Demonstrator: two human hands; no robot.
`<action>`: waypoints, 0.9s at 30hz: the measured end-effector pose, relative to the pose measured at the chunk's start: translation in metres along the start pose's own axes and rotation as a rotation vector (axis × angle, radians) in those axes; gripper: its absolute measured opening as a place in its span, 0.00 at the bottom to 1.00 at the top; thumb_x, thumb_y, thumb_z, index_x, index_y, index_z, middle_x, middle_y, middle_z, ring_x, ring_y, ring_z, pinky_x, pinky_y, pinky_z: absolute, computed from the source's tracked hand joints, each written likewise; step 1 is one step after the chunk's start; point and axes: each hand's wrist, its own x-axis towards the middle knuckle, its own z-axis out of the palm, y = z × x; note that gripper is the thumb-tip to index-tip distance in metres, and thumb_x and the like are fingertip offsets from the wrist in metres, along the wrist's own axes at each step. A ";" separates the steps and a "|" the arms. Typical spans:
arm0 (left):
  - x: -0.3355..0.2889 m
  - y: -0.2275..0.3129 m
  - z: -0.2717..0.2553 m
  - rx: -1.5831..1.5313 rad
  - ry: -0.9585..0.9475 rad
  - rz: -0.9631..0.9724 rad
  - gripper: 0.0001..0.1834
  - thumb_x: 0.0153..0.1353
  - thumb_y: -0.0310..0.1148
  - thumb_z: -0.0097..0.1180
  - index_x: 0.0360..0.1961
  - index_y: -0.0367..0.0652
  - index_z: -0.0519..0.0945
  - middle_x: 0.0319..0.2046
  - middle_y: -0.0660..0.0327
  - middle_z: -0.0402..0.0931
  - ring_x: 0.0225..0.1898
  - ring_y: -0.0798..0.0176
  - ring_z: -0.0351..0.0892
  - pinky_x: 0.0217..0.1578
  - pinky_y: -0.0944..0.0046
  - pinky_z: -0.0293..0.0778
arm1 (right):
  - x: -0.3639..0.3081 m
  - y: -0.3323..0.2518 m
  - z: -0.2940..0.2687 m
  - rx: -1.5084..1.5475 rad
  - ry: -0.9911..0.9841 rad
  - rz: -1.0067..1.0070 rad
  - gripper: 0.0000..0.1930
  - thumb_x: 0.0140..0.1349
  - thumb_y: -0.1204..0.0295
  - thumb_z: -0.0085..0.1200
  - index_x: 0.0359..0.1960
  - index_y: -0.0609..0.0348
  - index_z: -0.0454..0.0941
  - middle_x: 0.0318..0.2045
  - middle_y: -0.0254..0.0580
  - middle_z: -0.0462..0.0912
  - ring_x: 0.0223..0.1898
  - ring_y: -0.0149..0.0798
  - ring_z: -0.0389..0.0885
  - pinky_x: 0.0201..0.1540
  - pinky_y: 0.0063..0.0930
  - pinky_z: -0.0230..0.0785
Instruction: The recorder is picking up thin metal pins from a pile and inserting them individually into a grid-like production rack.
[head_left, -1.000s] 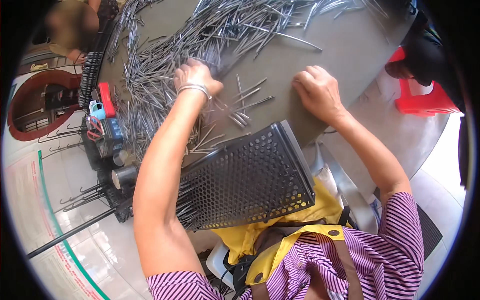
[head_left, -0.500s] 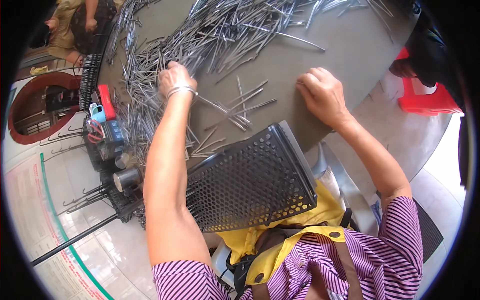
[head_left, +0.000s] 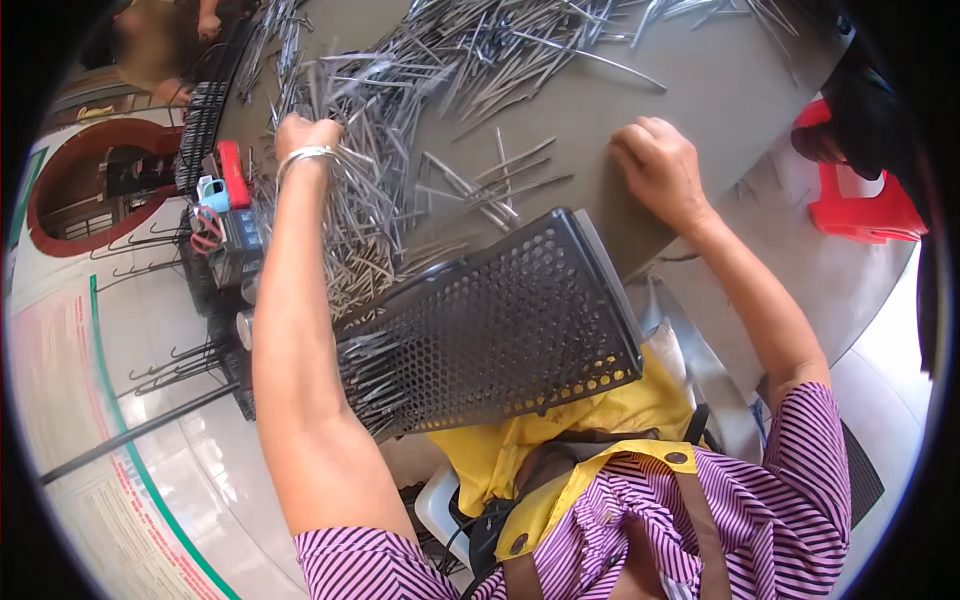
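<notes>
Thin grey metal rods (head_left: 420, 95) lie in a loose heap over the far and left parts of the grey table (head_left: 560, 110). Among them my left hand (head_left: 308, 132), a silver bangle at its wrist, is closed on a bunch of metal rods that blurs with motion. A few crossed rods (head_left: 495, 180) lie apart, between my hands. My right hand (head_left: 655, 175) is curled at the table's right side; whatever its fingers hold, if anything, is hidden. In front of me a black perforated tray (head_left: 510, 320) leans from the table's edge toward my lap, rods standing in its left-hand holes.
Left of the table stand a black rack with hooks (head_left: 150, 260), a dark box (head_left: 238, 245) and a red object (head_left: 233, 172). A red stool (head_left: 865, 210) is at the right, beside a dark-clothed person. Another person sits at the far left.
My left hand has moved left among the rods, uncovering more of the tray's left end. My right hand keeps its curled shape by the table edge. The whole view has shifted slightly.
</notes>
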 end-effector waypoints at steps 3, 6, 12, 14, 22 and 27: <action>0.012 -0.027 -0.015 -0.545 -0.091 -0.202 0.15 0.31 0.23 0.56 0.24 0.25 0.73 0.26 0.46 0.76 0.25 0.51 0.77 0.30 0.59 0.72 | 0.001 -0.004 -0.002 0.022 -0.006 -0.002 0.03 0.48 0.76 0.53 0.25 0.59 0.73 0.25 0.42 0.74 0.31 0.46 0.73 0.33 0.34 0.67; -0.001 -0.027 -0.026 -0.938 -0.154 -0.369 0.07 0.43 0.20 0.51 0.25 0.25 0.73 0.23 0.50 0.76 0.25 0.54 0.77 0.26 0.60 0.76 | -0.001 0.001 0.001 0.024 0.012 -0.010 0.03 0.48 0.76 0.53 0.26 0.58 0.72 0.25 0.42 0.74 0.31 0.46 0.73 0.33 0.34 0.67; -0.017 -0.040 -0.037 -1.334 -0.173 -0.486 0.07 0.52 0.23 0.45 0.28 0.28 0.72 0.25 0.47 0.73 0.28 0.49 0.76 0.34 0.52 0.76 | -0.001 0.002 0.004 0.003 0.027 -0.012 0.04 0.49 0.75 0.53 0.26 0.59 0.72 0.25 0.43 0.74 0.31 0.46 0.73 0.33 0.34 0.66; -0.018 -0.042 -0.042 -1.389 -0.148 -0.508 0.07 0.53 0.23 0.44 0.28 0.28 0.71 0.23 0.48 0.72 0.28 0.49 0.74 0.34 0.51 0.76 | 0.000 0.002 0.004 -0.005 0.019 -0.007 0.04 0.49 0.75 0.53 0.26 0.59 0.72 0.25 0.43 0.74 0.31 0.46 0.73 0.33 0.34 0.66; -0.033 -0.036 -0.090 -1.639 -0.231 -0.263 0.08 0.58 0.29 0.44 0.28 0.32 0.67 0.23 0.51 0.68 0.24 0.55 0.69 0.22 0.60 0.67 | 0.003 0.008 0.007 -0.026 0.042 -0.013 0.04 0.49 0.75 0.53 0.27 0.60 0.74 0.25 0.44 0.75 0.30 0.46 0.74 0.32 0.32 0.67; -0.088 -0.014 -0.120 -1.946 -0.607 -0.171 0.09 0.58 0.31 0.45 0.29 0.33 0.68 0.25 0.52 0.69 0.22 0.59 0.69 0.19 0.63 0.66 | -0.002 0.028 0.001 0.274 0.095 0.138 0.08 0.52 0.71 0.54 0.31 0.62 0.76 0.24 0.40 0.77 0.25 0.35 0.75 0.29 0.26 0.67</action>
